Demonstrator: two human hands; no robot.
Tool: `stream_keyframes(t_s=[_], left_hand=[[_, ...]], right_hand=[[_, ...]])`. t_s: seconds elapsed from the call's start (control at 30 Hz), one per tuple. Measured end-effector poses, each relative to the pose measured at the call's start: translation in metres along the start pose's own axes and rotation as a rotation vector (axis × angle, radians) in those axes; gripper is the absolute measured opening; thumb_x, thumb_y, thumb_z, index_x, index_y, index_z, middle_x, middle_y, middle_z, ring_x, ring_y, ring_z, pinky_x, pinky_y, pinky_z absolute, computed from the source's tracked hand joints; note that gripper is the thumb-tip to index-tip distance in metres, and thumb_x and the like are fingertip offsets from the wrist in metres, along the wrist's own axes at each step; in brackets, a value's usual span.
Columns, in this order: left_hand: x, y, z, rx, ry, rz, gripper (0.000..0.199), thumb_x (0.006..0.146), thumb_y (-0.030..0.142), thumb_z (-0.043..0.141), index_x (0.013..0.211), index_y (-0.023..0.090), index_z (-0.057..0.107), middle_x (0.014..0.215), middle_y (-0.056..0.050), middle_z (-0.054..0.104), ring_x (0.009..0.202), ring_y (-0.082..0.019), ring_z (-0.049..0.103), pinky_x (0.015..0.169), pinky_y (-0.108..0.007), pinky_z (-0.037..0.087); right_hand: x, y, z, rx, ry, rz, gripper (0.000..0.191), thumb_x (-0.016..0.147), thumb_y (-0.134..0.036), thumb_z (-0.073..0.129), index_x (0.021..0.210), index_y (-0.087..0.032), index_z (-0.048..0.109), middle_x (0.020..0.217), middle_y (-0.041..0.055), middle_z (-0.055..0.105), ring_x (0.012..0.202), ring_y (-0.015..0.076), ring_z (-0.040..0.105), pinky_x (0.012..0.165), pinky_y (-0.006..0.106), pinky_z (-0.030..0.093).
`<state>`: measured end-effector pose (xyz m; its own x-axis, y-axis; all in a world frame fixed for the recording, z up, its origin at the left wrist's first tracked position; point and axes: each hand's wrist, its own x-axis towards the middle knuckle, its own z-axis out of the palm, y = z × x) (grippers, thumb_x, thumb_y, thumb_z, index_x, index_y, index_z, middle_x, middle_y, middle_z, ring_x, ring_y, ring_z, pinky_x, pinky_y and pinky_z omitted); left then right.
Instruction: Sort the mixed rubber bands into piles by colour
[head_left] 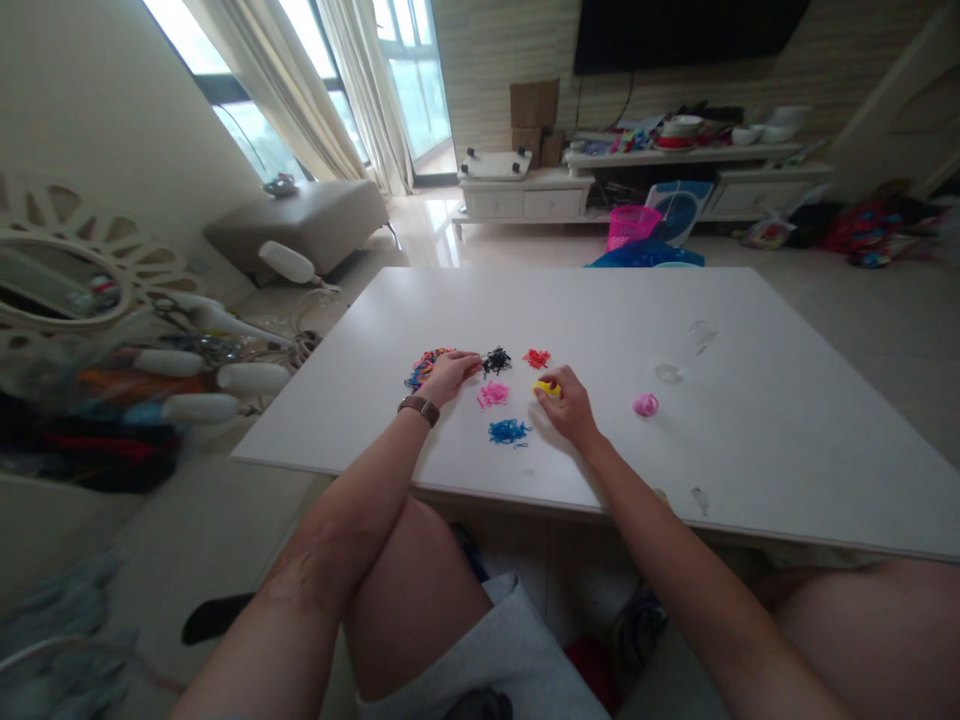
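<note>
On the white table (360, 340) lie small heaps of rubber loops that look like little elastic bands. My left hand (454, 372) reaches across a mixed-colour heap (418, 372), its fingertips pinched together at the left edge of the black heap (496, 361). Whatever is between those fingertips is too small to make out. Curled fingers of my right hand (571, 408) close around the yellow bands (547, 387), partly hiding them. A red heap (536, 357) is behind that hand. Pink bands (493, 395) and blue bands (509, 432) lie between my hands.
Right of my right hand sit a pink bundle (645, 404), a clear ring-like piece (668, 373) and a clear container-like piece (702, 336). A small clear piece (700, 500) lies by the front edge. Beyond the table stands a pink basket (632, 226). Someone's bare leg (862, 620) shows at lower right.
</note>
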<state>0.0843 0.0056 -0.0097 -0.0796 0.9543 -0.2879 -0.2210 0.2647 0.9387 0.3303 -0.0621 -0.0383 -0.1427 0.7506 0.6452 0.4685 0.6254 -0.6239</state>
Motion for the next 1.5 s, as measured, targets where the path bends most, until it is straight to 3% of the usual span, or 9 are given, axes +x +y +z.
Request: stream_keyframes(t_s=[0.2,0.37,0.47,0.7,0.83,0.93,1.3,1.5], left_hand=[[0.012,-0.01,-0.005,0.06,0.008,-0.025,0.009,0.074,0.007,0.078,0.079,0.007,0.071,0.069,-0.005,0.068,0.06,-0.01,0.063,0.059,-0.02,0.051],[0.009,-0.006,0.001,0.127,-0.065,-0.002,0.009,0.083,0.015,0.072,0.088,0.008,0.07,0.07,-0.008,0.071,0.056,-0.011,0.064,0.059,-0.021,0.052],[0.001,0.003,0.003,0.063,-0.098,-0.075,0.017,0.089,0.022,0.066,0.1,0.01,0.069,0.074,-0.01,0.074,0.064,-0.015,0.07,0.066,-0.024,0.056],[-0.029,0.011,0.018,-0.066,-0.397,-0.248,0.026,0.087,0.009,0.058,0.112,0.009,0.064,0.096,-0.019,0.076,0.089,-0.021,0.076,0.09,-0.031,0.058],[-0.045,0.007,0.03,-0.071,-0.558,-0.259,0.035,0.084,-0.001,0.061,0.118,0.01,0.061,0.106,-0.019,0.075,0.097,-0.021,0.075,0.098,-0.034,0.054],[-0.053,0.003,0.037,-0.078,-0.627,-0.253,0.037,0.083,-0.003,0.062,0.118,0.011,0.062,0.102,-0.015,0.075,0.097,-0.019,0.075,0.1,-0.033,0.053],[-0.051,-0.01,0.038,0.057,-0.742,-0.184,0.053,0.072,-0.001,0.076,0.122,0.012,0.062,0.095,-0.012,0.077,0.087,-0.017,0.073,0.095,-0.035,0.05],[-0.052,-0.009,0.038,0.083,-0.752,-0.172,0.054,0.072,0.002,0.08,0.121,0.013,0.061,0.097,-0.012,0.077,0.085,-0.016,0.073,0.088,-0.032,0.052]], right_hand=[[0.0,0.0,0.0,-0.007,-0.002,0.014,0.003,0.09,-0.024,0.06,0.093,-0.023,0.059,0.093,0.0037,0.057,0.084,0.0207,0.058,0.078,0.036,0.049],[0.0,0.0,-0.001,-0.01,-0.005,0.026,0.003,0.089,-0.023,0.059,0.092,-0.023,0.059,0.093,0.0043,0.057,0.083,0.0213,0.058,0.077,0.036,0.05],[0.0,0.001,-0.001,-0.016,-0.003,0.025,0.003,0.089,-0.022,0.059,0.092,-0.023,0.059,0.093,0.0046,0.057,0.084,0.0218,0.058,0.078,0.037,0.05],[0.0,0.001,0.0,-0.015,-0.016,0.03,0.007,0.091,-0.025,0.059,0.095,-0.024,0.064,0.097,0.0064,0.059,0.092,0.0237,0.061,0.084,0.04,0.052],[0.0,0.001,0.001,-0.006,-0.025,-0.013,0.011,0.092,-0.027,0.062,0.101,-0.024,0.069,0.098,0.0064,0.06,0.095,0.0242,0.061,0.086,0.042,0.052],[-0.001,0.001,0.002,0.007,-0.041,-0.034,0.016,0.092,-0.029,0.064,0.105,-0.025,0.072,0.097,0.0062,0.061,0.094,0.0236,0.06,0.085,0.042,0.053],[-0.001,0.003,0.005,0.038,-0.116,-0.084,0.014,0.09,-0.028,0.069,0.101,-0.029,0.077,0.095,0.0057,0.062,0.093,0.0222,0.06,0.083,0.042,0.053],[-0.002,-0.001,0.003,0.063,-0.093,-0.081,0.006,0.089,-0.028,0.069,0.087,-0.027,0.075,0.095,0.0052,0.061,0.091,0.0211,0.061,0.081,0.04,0.054]])
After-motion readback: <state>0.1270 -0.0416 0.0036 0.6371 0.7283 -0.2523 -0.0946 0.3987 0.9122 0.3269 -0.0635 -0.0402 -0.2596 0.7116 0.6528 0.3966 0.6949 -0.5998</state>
